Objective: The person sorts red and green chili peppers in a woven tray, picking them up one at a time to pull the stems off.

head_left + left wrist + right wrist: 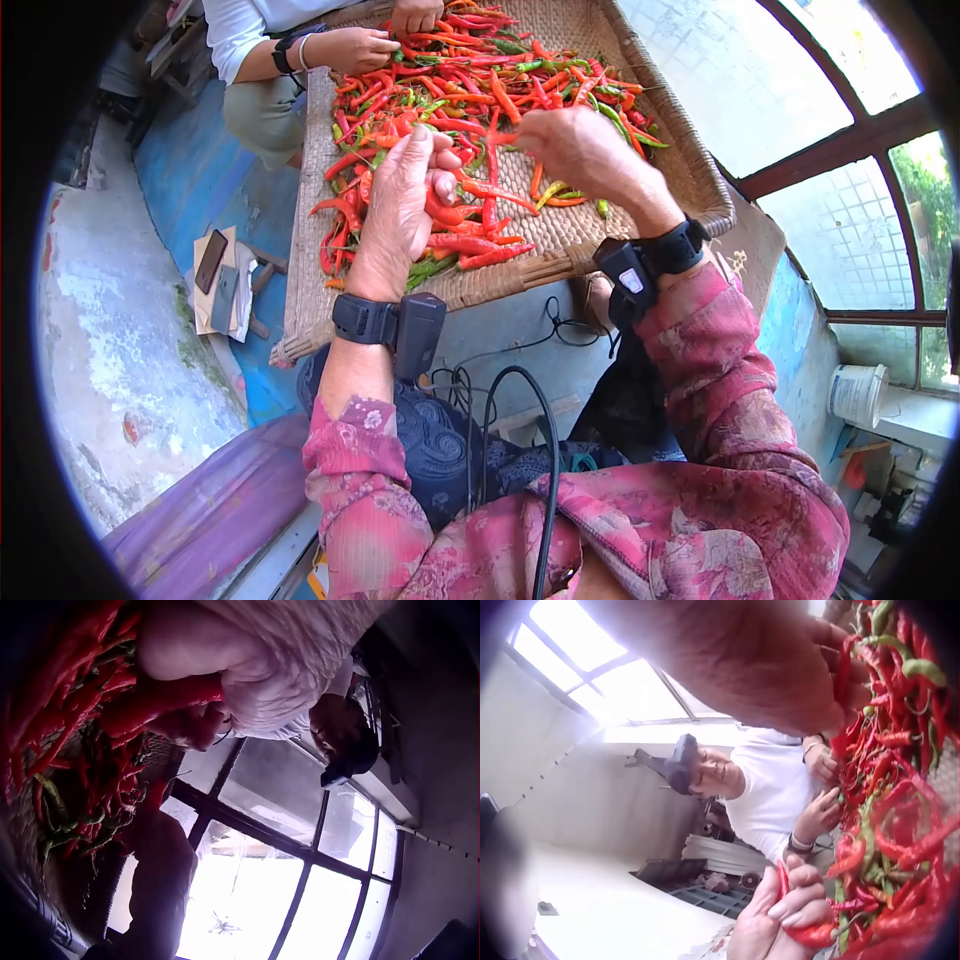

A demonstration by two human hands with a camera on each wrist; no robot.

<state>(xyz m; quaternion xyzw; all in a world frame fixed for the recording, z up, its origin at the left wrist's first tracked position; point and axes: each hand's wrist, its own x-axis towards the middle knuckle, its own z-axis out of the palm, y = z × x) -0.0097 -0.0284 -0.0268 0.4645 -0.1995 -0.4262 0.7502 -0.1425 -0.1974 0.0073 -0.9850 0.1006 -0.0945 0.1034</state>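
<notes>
My left hand (400, 190) is over the near left part of a heap of red and green chili peppers (470, 95). Its fingers curl round a red chili pepper (810, 934), whose stem end sticks out of the fist in the right wrist view. To the right, my right hand (585, 152) reaches over the heap with its palm turned down. Between its thumb and fingers a red chili pepper (844, 675) shows in the right wrist view. The peppers lie on a large woven tray (560, 262).
Across the tray another person's hand (355, 50) picks among the peppers. Black cables (545, 420) hang in front of my lap. A stool with a phone (211, 260) stands at the left, windows (850, 220) at the right, and a white bucket (857, 393) by them.
</notes>
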